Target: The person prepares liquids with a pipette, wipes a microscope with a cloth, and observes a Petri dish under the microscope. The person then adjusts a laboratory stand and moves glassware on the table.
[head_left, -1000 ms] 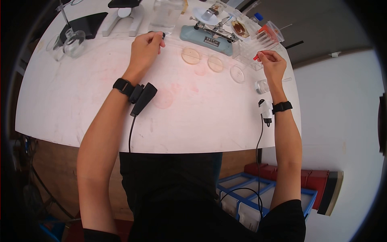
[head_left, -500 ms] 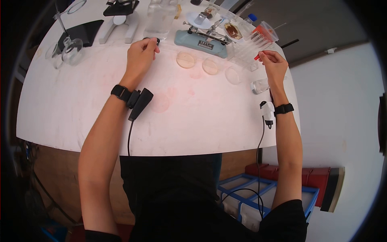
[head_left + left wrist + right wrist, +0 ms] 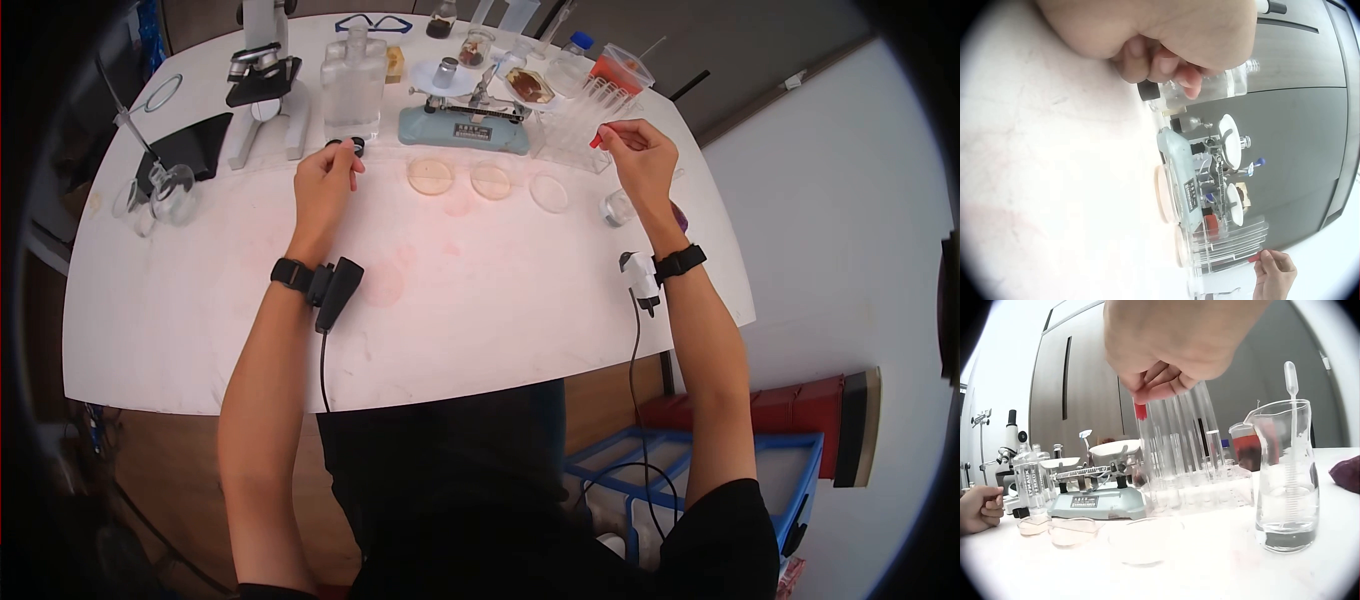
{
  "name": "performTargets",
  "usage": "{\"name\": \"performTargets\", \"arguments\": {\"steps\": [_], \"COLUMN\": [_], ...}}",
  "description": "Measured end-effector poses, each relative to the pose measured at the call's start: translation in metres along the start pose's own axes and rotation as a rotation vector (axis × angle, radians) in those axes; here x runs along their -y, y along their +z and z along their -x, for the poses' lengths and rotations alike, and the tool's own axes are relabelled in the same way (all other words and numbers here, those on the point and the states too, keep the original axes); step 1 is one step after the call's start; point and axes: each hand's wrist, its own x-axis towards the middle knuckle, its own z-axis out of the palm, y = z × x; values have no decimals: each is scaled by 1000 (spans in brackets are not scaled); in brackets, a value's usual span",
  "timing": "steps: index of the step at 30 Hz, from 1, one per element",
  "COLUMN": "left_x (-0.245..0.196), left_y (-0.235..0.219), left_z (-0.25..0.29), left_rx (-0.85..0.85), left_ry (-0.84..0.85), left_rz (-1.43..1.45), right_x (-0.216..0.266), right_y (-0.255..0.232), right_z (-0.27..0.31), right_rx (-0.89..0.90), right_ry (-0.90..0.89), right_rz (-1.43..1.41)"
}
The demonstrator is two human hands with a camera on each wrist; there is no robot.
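My right hand (image 3: 642, 165) pinches the red rubber bulb (image 3: 1140, 411) of what looks like a glass dropper, thumb and forefinger at its top. It is at the clear rack (image 3: 1235, 487) of upright test tubes (image 3: 1175, 444); the dropper's lower part is lost among the glass. My left hand (image 3: 323, 195) rests on the table with loosely curled fingers, beside a black cap (image 3: 1147, 90) on a clear reagent bottle (image 3: 352, 95) lying past the fingertips. In the right wrist view, the left hand (image 3: 982, 509) shows a small gap to that black cap.
A blue balance (image 3: 465, 130) stands mid-table, with three petri dishes (image 3: 431, 177) before it. A glass beaker (image 3: 1288, 487) holding water and a plastic dropper is near my right wrist. The microscope (image 3: 265, 85), a flask (image 3: 175, 195) and a ring stand (image 3: 130, 125) are left.
The head view has tilted up, so more of the table's far side shows. Both hands keep nearly the same places by the bottle and the rack; the right one still pinches the red bulb.
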Motion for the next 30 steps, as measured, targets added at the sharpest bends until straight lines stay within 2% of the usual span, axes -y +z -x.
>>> {"name": "performTargets", "arguments": {"steps": [7, 14, 18, 22, 30], "left_x": [-1, 2, 2, 0, -3], "left_y": [0, 1, 1, 2, 1], "left_z": [1, 0, 1, 1, 3], "left_rx": [10, 19, 23, 13, 26], "left_ry": [-35, -17, 1, -25, -16], "left_rz": [20, 28, 44, 42, 42], "right_x": [-3, 45, 50, 42, -24], "right_y": [-1, -64, -99, -116, -102], "right_z": [0, -33, -43, -36, 3], "right_rx": [17, -170, -273, -307, -239], "right_ry": [-9, -53, -118, -129, 43], "right_rz": [1, -8, 11, 48, 81]}}
